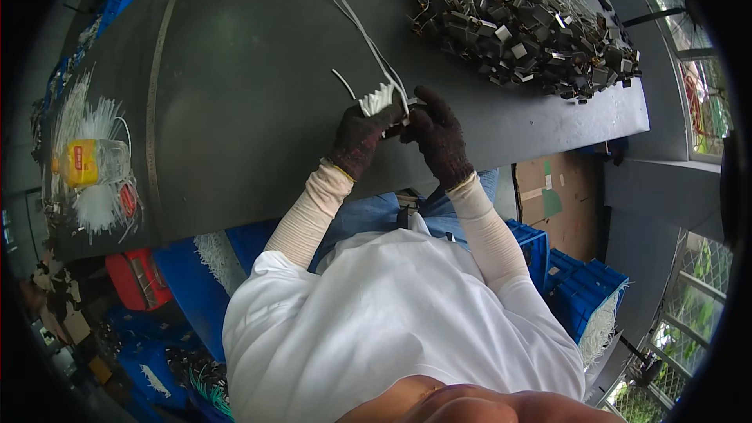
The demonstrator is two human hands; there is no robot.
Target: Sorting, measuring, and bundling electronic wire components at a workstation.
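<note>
My left hand (362,137), in a dark knitted glove, is closed round a bundle of folded white cable (377,100) just above the table's near side. Long white strands (356,19) run from the bundle to the far edge. A short loose end (343,83) sticks out to its left. Close against it on the right, my right hand (439,137), gloved alike, has its fingers bent together at the bundle's side, where a strand loops down. What its fingertips pinch is hidden. Off to the far right lies a big heap of cables with dark, boxy metal ends (540,39).
The dark grey table (251,94) fills the front. On its left lie clear ties (98,121) under a plastic bottle with a yellow label (94,162). Blue crates (583,290) stand below at right; a red container (139,278) and a cardboard sheet (558,204) flank my seat.
</note>
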